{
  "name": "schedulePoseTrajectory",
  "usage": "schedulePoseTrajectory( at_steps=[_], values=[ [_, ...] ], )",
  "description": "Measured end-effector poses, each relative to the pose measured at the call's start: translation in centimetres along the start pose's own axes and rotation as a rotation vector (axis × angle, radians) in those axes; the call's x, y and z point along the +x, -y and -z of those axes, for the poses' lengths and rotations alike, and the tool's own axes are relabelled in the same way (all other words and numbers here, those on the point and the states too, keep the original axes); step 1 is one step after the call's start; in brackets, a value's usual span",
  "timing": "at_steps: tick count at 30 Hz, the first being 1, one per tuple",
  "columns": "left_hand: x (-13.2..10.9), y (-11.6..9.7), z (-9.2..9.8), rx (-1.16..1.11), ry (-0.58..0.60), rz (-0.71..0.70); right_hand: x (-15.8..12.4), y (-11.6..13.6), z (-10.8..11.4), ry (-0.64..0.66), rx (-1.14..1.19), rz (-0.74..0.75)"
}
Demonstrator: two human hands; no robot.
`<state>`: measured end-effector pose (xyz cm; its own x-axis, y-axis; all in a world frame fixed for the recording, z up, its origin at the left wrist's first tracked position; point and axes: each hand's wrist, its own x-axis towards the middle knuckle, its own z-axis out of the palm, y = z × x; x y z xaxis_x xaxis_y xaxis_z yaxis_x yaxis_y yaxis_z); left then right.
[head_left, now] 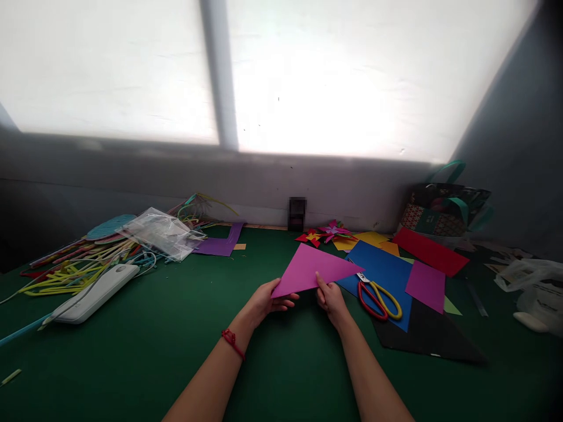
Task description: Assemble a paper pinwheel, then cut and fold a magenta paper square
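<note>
A magenta sheet of paper, triangular in outline, is held up above the green table between both hands. My left hand grips its lower left corner, thumb on top and fingers beneath. My right hand pinches the near edge, its thumb lying on the paper and the other fingers curled below. Just right of the paper's tip lie scissors with one red and one yellow handle. They rest on a blue sheet, partly covered by the magenta paper.
Right of the scissors lie a purple square, a red sheet and a black sheet. Cut paper flowers sit by the wall. At left are a white power strip, a clear plastic bag and pipe cleaners. A patterned bag stands back right.
</note>
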<state>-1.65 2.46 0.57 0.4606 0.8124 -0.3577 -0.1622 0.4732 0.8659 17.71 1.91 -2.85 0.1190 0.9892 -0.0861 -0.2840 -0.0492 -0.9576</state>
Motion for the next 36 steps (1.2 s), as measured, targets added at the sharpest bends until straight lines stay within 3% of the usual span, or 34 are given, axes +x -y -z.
schedulePoseTrajectory(
  at_steps=[4,7,14,20,25,30,36],
  values=[
    [-1.4,-0.5,-0.6,0.015,0.213,-0.030,0.0,0.4,0.1,-0.027,0.099,0.024],
    [-2.0,-0.7,-1.1,0.082,0.284,-0.056,-0.1,0.4,0.0,-0.071,0.159,0.053],
    [-1.4,-0.1,-1.0,0.178,0.256,-0.032,-0.4,0.4,0.5,0.007,0.274,0.019],
    [-1.7,-0.2,-1.4,0.207,0.227,-0.106,-1.1,1.0,1.2,0.112,0.378,-0.062],
    [-1.9,-0.4,-1.9,0.224,0.248,-0.109,-1.4,1.6,1.0,0.056,0.331,-0.005],
    [-1.6,0.0,-1.8,0.163,0.257,-0.115,-0.9,1.4,1.0,-0.126,0.157,0.132],
    [-1.5,0.0,-1.6,0.105,0.296,-0.114,-0.9,1.6,1.1,-0.089,0.180,0.115]
  ],
)
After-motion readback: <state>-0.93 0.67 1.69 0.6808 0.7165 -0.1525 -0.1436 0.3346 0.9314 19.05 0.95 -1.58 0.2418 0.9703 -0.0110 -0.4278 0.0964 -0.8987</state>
